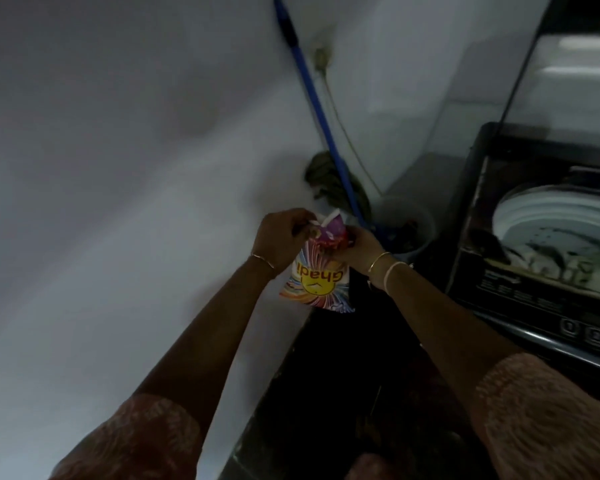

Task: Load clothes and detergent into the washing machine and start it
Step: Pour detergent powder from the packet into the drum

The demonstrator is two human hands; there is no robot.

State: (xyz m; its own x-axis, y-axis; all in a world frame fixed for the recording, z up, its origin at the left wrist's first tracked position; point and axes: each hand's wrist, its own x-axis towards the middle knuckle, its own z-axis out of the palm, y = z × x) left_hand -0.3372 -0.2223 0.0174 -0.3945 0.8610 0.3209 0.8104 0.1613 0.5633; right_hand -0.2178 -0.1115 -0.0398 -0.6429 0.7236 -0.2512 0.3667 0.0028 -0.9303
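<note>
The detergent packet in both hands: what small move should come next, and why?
Probably finish pulling the top open: left hand and right hand pinch the detergent packet at its crumpled top, and the washing machine stands open with clothes inside.

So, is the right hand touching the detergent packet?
Touching. The head view shows the right hand pinching the crumpled top of the packet, with no gap between them. The left hand grips the top from the other side.
</note>
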